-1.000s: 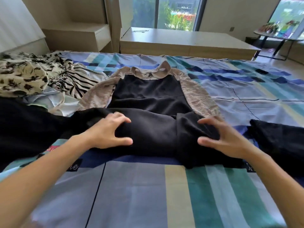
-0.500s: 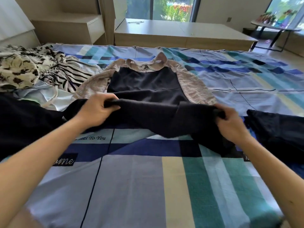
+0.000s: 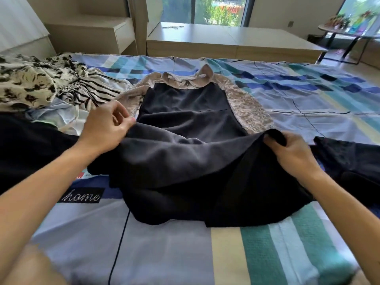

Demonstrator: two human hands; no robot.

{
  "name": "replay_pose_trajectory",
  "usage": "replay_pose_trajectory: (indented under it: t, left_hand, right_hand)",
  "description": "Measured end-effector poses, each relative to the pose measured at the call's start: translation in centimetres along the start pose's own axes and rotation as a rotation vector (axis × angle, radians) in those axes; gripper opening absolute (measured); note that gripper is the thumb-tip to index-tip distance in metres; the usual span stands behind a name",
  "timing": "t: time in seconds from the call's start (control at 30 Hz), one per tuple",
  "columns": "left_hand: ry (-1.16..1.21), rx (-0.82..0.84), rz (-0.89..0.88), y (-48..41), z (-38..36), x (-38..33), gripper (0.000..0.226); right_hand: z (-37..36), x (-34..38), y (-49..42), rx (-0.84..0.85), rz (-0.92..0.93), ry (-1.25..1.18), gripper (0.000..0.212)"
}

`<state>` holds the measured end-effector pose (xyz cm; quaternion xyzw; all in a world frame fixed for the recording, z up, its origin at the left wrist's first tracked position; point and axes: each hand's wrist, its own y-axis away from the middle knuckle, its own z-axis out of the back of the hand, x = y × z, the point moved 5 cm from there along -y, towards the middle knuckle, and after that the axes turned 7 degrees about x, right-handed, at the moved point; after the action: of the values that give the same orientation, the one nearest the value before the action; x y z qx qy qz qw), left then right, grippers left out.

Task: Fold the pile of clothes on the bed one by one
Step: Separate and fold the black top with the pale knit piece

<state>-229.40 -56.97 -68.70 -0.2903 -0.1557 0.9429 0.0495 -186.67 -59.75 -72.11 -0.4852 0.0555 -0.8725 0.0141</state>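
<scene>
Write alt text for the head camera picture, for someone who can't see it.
A person's left hand and right hand each grip the skirt hem of a black dress with beige striped sleeves, holding it raised over a striped bedspread. A pile of patterned clothes lies to the left, another black garment to the right.

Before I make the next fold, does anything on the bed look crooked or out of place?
Yes: the dress skirt is bunched and lopsided, its hem wavy on the bedspread, with the left hand and right hand gripping its sides. The top half lies flat.
</scene>
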Motion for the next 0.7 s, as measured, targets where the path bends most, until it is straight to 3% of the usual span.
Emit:
replay_pose_trajectory:
  t: [0.1,0.13,0.2,0.27,0.33,0.37,0.4,0.47,0.53,0.7]
  left_hand:
    - [0.084,0.457,-0.073,1.8,-3.2,-1.0,0.055]
    - [-0.008,0.621,-0.063,2.7,-4.6,-0.7,0.079]
    - [-0.354,0.877,-0.047,4.7,-7.3,1.1,0.132]
    - [-0.610,0.977,-0.028,5.7,-9.1,2.7,0.148]
    - [-0.718,0.911,-0.082,5.6,-10.1,3.0,0.128]
    - [-0.742,0.834,-0.138,5.3,-10.3,2.6,0.102]
    - [-0.737,0.717,-0.195,4.8,-10.3,2.0,0.071]
    - [-0.660,0.499,-0.220,3.9,-9.8,1.0,0.031]
    - [-0.571,0.424,-0.209,3.2,-8.2,0.1,0.035]
    - [0.054,0.660,-0.364,3.4,-0.7,-4.1,0.031]
  right_hand:
    - [-0.4,-0.9,0.3,0.089,-0.070,0.038,0.017]
    - [-0.7,-1.2,0.4,0.169,-0.095,0.020,0.030]
    - [-0.9,-2.3,0.8,0.391,-0.124,0.060,0.078]
    - [-1.2,-3.1,1.8,0.602,-0.110,0.196,0.114]
    - [-1.5,-4.0,2.9,0.711,-0.142,0.422,0.132]
    - [-1.8,-4.5,3.3,0.722,-0.157,0.564,0.135]
    - [-2.3,-5.0,3.6,0.700,-0.153,0.681,0.129]
    - [-3.5,-5.0,3.6,0.589,-0.058,0.735,0.088]
    - [-4.2,-4.1,3.7,0.562,0.021,0.660,0.054]
    - [0.7,-1.4,3.7,0.562,0.189,0.306,0.036]
